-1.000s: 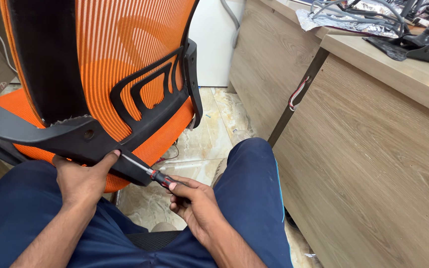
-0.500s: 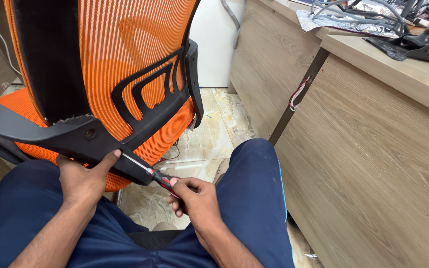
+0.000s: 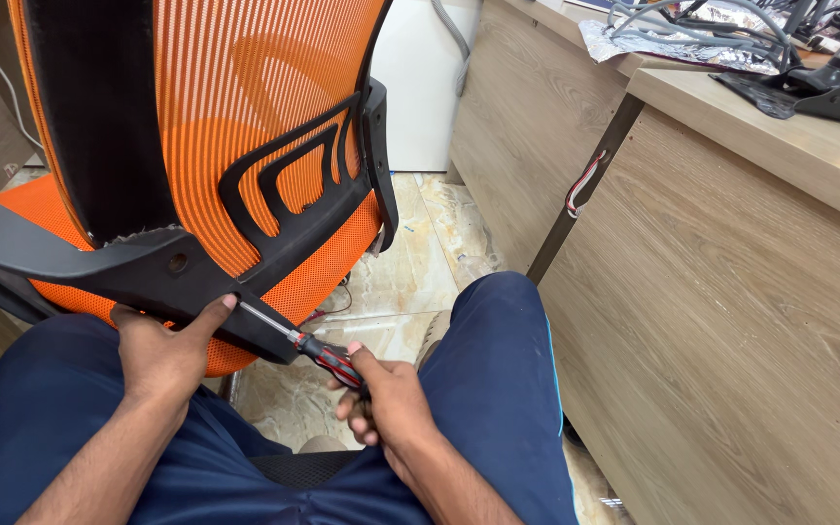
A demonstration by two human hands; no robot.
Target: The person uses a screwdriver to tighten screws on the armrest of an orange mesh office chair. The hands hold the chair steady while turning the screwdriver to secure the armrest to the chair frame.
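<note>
An orange mesh office chair (image 3: pixel 235 107) with a black plastic frame (image 3: pixel 148 267) stands tilted in front of my knees. My left hand (image 3: pixel 162 350) grips the lower edge of the black frame bracket, thumb pressed beside the screwdriver tip. My right hand (image 3: pixel 386 399) holds a screwdriver (image 3: pixel 318 352) with a red and black handle. Its metal shaft points up-left into the bracket near my left thumb. A round hole in the bracket sits just left of that spot.
A wooden desk (image 3: pixel 731 292) stands close on the right, with cables, foil and a black stand base (image 3: pixel 809 92) on top. A red and white wire (image 3: pixel 580 185) hangs by the desk leg. Marble-pattern floor tiles (image 3: pixel 410 282) lie between chair and desk.
My right hand has shifted slightly on the screwdriver handle, as in turning it. The left hand and the chair stay about where they were.
</note>
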